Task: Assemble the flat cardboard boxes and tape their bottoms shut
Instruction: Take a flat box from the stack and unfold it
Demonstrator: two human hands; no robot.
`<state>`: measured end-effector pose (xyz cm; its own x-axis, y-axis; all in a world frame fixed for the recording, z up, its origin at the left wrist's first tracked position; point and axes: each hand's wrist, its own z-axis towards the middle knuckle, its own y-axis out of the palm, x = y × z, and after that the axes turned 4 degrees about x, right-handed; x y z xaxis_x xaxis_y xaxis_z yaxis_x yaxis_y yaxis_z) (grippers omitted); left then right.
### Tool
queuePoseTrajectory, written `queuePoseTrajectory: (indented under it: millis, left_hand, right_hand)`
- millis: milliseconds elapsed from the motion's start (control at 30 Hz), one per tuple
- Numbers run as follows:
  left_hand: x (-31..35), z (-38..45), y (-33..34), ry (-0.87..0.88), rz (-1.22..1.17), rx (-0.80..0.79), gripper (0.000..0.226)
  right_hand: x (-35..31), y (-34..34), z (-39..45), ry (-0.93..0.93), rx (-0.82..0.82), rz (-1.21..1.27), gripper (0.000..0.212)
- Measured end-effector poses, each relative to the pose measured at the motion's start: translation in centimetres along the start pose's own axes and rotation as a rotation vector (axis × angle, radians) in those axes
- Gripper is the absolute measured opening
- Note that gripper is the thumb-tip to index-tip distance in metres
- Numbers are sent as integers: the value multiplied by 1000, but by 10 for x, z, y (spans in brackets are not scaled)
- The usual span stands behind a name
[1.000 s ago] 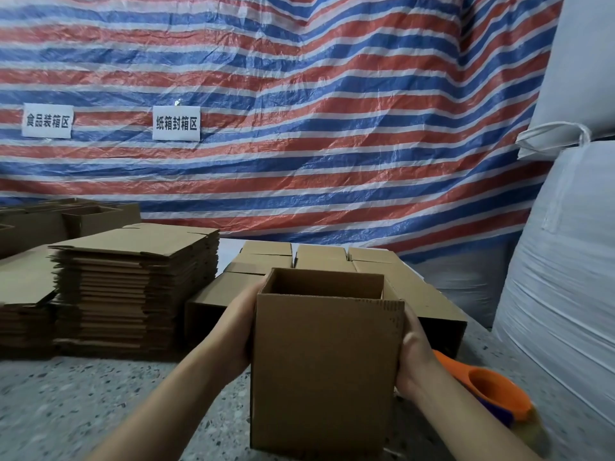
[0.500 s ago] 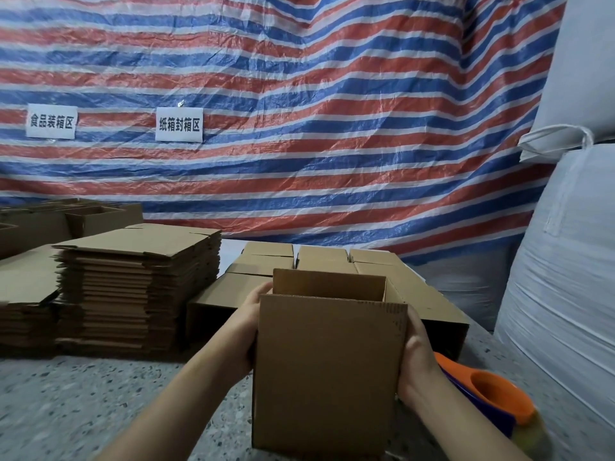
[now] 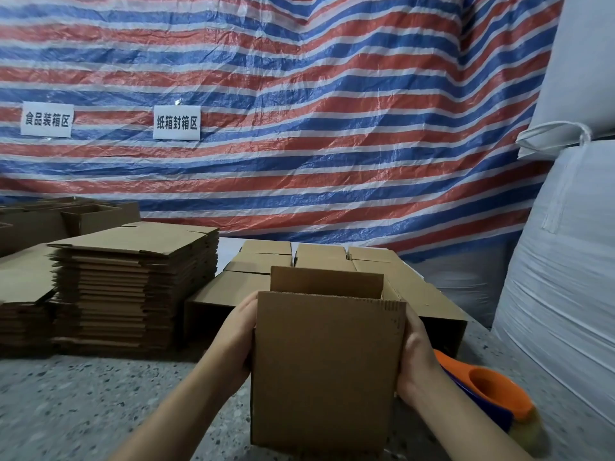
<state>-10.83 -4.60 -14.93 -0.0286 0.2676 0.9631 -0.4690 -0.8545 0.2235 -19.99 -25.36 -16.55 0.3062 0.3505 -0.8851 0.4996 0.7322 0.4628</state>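
An opened brown cardboard box (image 3: 326, 367) stands upright in front of me, its top open. My left hand (image 3: 238, 331) holds its left side and my right hand (image 3: 416, 357) holds its right side, fingers wrapped round the far edges and mostly hidden. An orange and blue tape dispenser (image 3: 489, 390) lies on the speckled table (image 3: 83, 404) just right of my right wrist. A tall stack of flat cardboard boxes (image 3: 133, 287) sits at the left.
Several assembled boxes (image 3: 326, 261) stand in rows behind the held box. More boxes (image 3: 83, 214) sit at the far left. Large white sacks (image 3: 562, 261) close off the right side. A striped tarp (image 3: 299, 111) with two labels hangs behind.
The box has tilted slightly so its open top and inner back wall show more; both hands stay on its sides.
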Motion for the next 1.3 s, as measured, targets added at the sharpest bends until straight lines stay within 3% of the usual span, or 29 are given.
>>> queuePoseTrajectory:
  millis: [633, 700, 833, 933, 1000, 1133, 1300]
  left_hand:
    - [-1, 1, -5, 85, 82, -10, 32]
    - [0, 1, -7, 55, 65, -60, 42]
    - [0, 2, -25, 142, 156, -316, 87]
    - [0, 3, -28, 150, 200, -335, 106]
    - [0, 6, -26, 127, 191, -285, 99]
    - [-2, 11, -22, 84, 163, -188, 55]
    - [-6, 12, -20, 111, 172, -111, 37]
  right_hand:
    - [-15, 1, -3, 140, 34, -253, 68]
    - [-14, 0, -4, 136, 38, -254, 67]
    - [-11, -2, -3, 133, 31, -245, 69]
    - [-12, -1, -2, 132, 13, -215, 70]
    - [-12, -1, -2, 138, 9, -207, 71]
    - [-10, -2, -2, 107, -22, -188, 66]
    - [-10, -1, -2, 120, -50, -77, 59]
